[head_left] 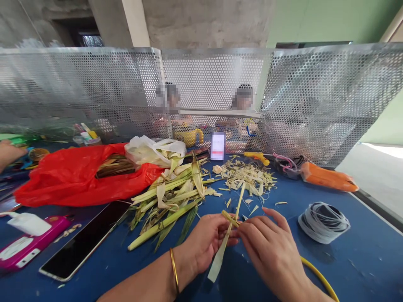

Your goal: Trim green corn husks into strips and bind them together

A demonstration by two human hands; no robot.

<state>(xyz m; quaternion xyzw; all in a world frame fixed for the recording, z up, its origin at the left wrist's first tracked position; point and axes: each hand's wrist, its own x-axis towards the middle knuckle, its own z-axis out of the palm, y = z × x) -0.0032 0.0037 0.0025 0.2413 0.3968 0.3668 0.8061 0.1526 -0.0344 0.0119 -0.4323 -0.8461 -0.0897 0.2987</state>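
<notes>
Holding a pale strip [218, 260], the left hand [206, 243] and the right hand [270, 247] meet over the blue table [362, 260]. The left fingers [224, 235] are curled shut around the strip. The right fingers [255, 228] pinch it from the other side, and one finger sticks out straight. The strip runs up past the fingertips as a thin stem and hangs down below them as a wider flat end. A gold bangle [174, 270] sits on the left wrist. Just beyond the fingers and a bit left lies a heap of green stalks [170, 197]. Straight ahead of the fingers is a pile of dry scraps [245, 174]. Far to the left of the fingers are a red bag [63, 178], a black phone [83, 245] and a pink case [30, 245]. To the right of the fingers sits a white coil [324, 222], with an orange thing [327, 178] behind it. A yellow cord [319, 277] curves by the right wrist. Another person's hand [8, 153] shows at the far left edge.
</notes>
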